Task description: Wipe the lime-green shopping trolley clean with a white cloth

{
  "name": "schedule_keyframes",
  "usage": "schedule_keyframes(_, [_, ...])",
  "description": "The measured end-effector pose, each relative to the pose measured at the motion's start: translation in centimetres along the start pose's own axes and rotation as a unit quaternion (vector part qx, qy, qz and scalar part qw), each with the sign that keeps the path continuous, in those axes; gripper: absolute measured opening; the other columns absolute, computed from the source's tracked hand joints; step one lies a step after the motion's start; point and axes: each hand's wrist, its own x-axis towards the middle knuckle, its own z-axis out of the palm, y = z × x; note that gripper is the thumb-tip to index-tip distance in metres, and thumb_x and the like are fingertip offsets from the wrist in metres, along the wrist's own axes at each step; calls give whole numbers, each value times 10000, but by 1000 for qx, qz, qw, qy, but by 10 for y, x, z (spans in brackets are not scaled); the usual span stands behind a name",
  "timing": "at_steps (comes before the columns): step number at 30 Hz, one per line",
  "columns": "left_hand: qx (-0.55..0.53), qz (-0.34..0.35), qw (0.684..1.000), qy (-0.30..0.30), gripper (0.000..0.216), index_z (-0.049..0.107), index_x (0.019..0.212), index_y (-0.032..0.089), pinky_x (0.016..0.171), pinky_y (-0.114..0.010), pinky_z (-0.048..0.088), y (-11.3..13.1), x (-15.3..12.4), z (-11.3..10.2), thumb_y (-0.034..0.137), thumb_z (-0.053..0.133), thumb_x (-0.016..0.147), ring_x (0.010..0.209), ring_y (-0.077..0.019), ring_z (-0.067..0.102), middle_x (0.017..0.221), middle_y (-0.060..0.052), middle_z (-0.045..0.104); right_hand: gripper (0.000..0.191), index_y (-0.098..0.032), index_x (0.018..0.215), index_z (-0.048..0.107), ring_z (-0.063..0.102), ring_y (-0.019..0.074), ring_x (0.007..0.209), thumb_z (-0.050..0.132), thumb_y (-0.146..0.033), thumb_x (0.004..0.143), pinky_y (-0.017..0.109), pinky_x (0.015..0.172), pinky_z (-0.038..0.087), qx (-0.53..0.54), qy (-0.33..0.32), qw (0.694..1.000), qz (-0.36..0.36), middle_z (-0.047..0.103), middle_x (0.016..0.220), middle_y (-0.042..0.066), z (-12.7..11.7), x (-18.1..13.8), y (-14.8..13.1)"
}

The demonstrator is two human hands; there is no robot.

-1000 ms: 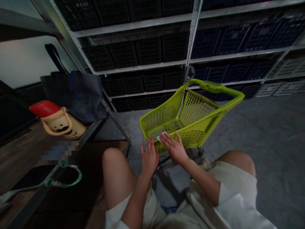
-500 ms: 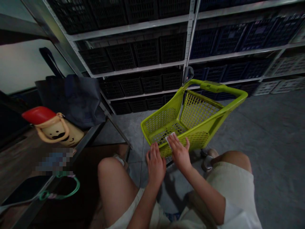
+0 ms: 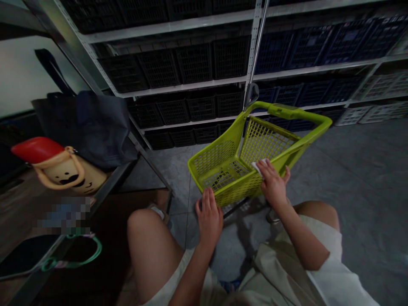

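A yellow-green plastic shopping cart (image 3: 219, 154) with perforated walls stands on the floor before my knees. At its near left corner, my left hand (image 3: 209, 216) holds the rim, fingers over the top edge. Farther right along the same rim, my right hand (image 3: 274, 185) presses a white cloth or tissue (image 3: 258, 166) against the plastic. Only a small part of that white piece shows past the fingertips. The basket's floor is visible through the open top.
Shelves of black crates (image 3: 194, 63) and blue crates (image 3: 309, 46) rise behind the cart, with white crates (image 3: 353, 115) far right. At left, a table edge (image 3: 105, 193) bears a dark bag (image 3: 95, 127), a red-topped tan pouch (image 3: 72, 170) and a phone (image 3: 27, 255) with a green cord (image 3: 86, 261).
My right hand has slid right along the cart's near rim with the white piece. My left hand remains at the corner. The view has shifted slightly.
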Motion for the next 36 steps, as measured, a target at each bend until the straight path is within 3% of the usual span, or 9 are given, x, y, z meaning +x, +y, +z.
schedule_keyframes(3, [-12,1,1000,1,679,238,1547,43,1154,-492,363,4,2,4,178,466,921,1470,-281,362,1562,-207,418,657,-249,1377,547,484,262,1393,429,-16,774,576,1206,-9,12,-1,1000,20,619,1410,94,8,-9,-37])
schedule_keyframes(9, [3,-4,1000,14,618,325,1530,114,1140,-517,376,0,1,9,121,413,919,1423,-282,439,1514,-187,494,608,-245,1454,462,429,181,1434,443,-72,872,459,1226,-68,118,-93,979,-141,579,1458,70,24,-44,-127])
schedule_keyframes(13, [6,-17,1000,7,678,220,1569,104,1155,-534,348,-3,-1,3,152,431,926,1445,-271,406,1540,-190,459,736,-298,1496,408,470,193,1405,415,-15,817,515,1218,-60,99,-104,973,-179,589,1448,64,12,-27,-70])
schedule_keyframes(18, [-1,-17,1000,4,697,186,1579,105,1155,-524,351,1,-1,0,160,434,931,1457,-270,388,1557,-186,437,780,-301,1451,471,487,246,1394,433,-14,727,574,1206,34,-6,-18,1000,-23,608,1428,52,-2,-1,7])
schedule_keyframes(21, [-10,-20,1000,7,707,211,1569,84,1156,-507,356,6,-2,2,166,466,915,1467,-277,370,1563,-191,425,708,-252,1398,521,477,247,1402,419,-9,741,554,1207,34,1,-2,1000,10,599,1435,74,3,-10,-20])
schedule_keyframes(25, [1,-16,1000,14,690,261,1549,67,1146,-505,371,7,-4,7,149,477,899,1455,-283,388,1543,-205,447,693,-255,1436,473,459,209,1415,428,-8,790,488,1221,-29,96,-58,991,-75,590,1447,67,16,-39,-101])
schedule_keyframes(28, [11,-12,1000,18,668,293,1539,83,1137,-527,375,3,-6,9,124,462,894,1434,-282,421,1522,-202,477,664,-268,1477,428,457,197,1416,450,-53,849,462,1223,-65,133,-81,979,-132,593,1442,71,18,-50,-130])
schedule_keyframes(32, [7,-21,1000,15,662,264,1551,89,1152,-522,351,-2,-6,6,133,440,915,1449,-265,400,1543,-191,456,719,-274,1494,411,448,176,1422,427,-15,823,456,1228,-10,101,-122,965,-211,566,1471,63,8,-35,-85])
schedule_keyframes(36, [4,-18,1000,6,666,244,1556,77,1153,-519,349,0,-6,0,171,453,930,1460,-265,381,1560,-187,433,764,-270,1468,452,466,210,1411,437,3,754,501,1214,84,15,-76,992,-99,562,1476,62,-9,-11,-8])
